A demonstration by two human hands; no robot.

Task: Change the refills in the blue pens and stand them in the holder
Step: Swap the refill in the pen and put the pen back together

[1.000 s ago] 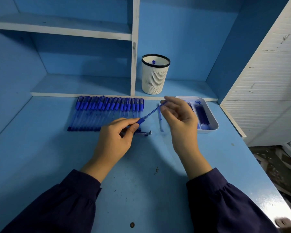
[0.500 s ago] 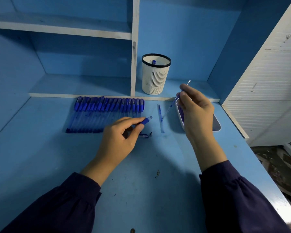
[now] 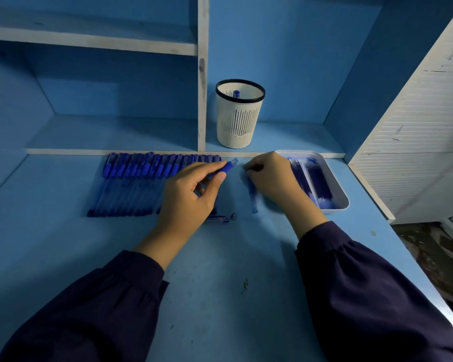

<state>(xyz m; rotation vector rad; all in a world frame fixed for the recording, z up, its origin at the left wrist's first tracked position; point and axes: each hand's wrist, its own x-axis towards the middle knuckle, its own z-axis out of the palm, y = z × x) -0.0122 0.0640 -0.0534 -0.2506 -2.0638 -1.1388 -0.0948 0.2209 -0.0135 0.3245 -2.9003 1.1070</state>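
We are pinching a blue pen piece (image 3: 229, 166) between the thumb and forefinger of our left hand (image 3: 191, 197). Its pale end is poking out toward the far right, and the rest is hiding inside our curled fingers. Our right hand (image 3: 271, 178) is reaching down to the desk (image 3: 220, 296) just left of the white tray (image 3: 344, 202), with its fingers curling over a slim blue stick (image 3: 253, 202) that is lying there. Blur is smearing both, so we cannot tell whether we are gripping the stick or only touching it.

The row of blue pens (image 3: 136, 184) is lying side by side on the left, its far ends against the shelf edge. The spare refills (image 3: 318, 184) are lying in the tray on the right. The holder (image 3: 239, 126) is standing on the far shelf, well apart from both hands, with one pen (image 3: 236, 94) showing inside. Some small parts (image 3: 221, 219) are lying just near of our left hand.

We are judging all of this to be light, smooth plastic. A refill is looking thin enough to flex and to roll on the painted desk, so we are favouring a fingertip pinch near its middle, then sliding back toward the blunt end to feed it in. The barrel piece is probably stiffer, and holding it close to its open end should be steadying it. We are expecting a gentle squeeze to be enough, and we are keeping our fingers off the inky tip.
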